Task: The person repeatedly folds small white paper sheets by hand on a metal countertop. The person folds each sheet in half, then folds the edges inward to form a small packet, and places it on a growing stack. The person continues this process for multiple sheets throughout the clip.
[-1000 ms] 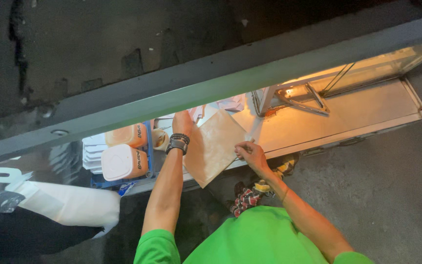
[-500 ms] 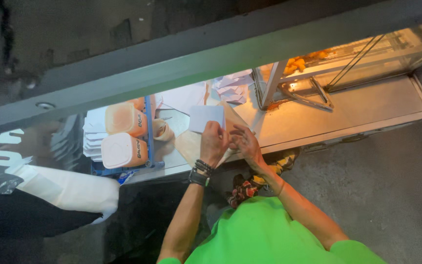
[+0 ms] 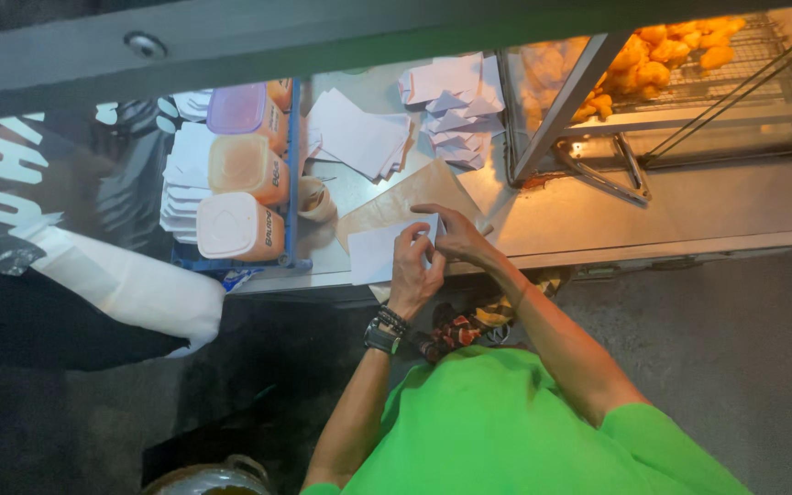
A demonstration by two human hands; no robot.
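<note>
A long steel counter [image 3: 689,211] runs across the view, and at its right end stands a glass display case [image 3: 680,82] with golden fried pieces [image 3: 662,55] piled on a wire rack inside. At the far left a person in dark clothing with a white sleeve [image 3: 130,289] stands on the other side of the counter. The person wearing the camera has a bright green shirt [image 3: 506,431] and reaches both arms forward over the counter's near edge.

A blue rack [image 3: 291,183] on the left of the counter holds three lidded tubs [image 3: 236,225] of orange sauce, with stacks of white paper [image 3: 185,174] beside it. More loose white sheets [image 3: 359,137] and a heap of folded white papers [image 3: 456,101] lie further back. A brown paper sheet [image 3: 405,202] lies flat near the front edge.

On top of that brown sheet sits a small white paper [image 3: 378,252], just in front of the green shirt. The left hand [image 3: 414,270], with dark bracelets at the wrist, curls its fingers and thumb over the paper's right edge, pinching it. The right hand [image 3: 460,238] meets it there, fingertips pressed together on the same edge, touching the left hand
</note>
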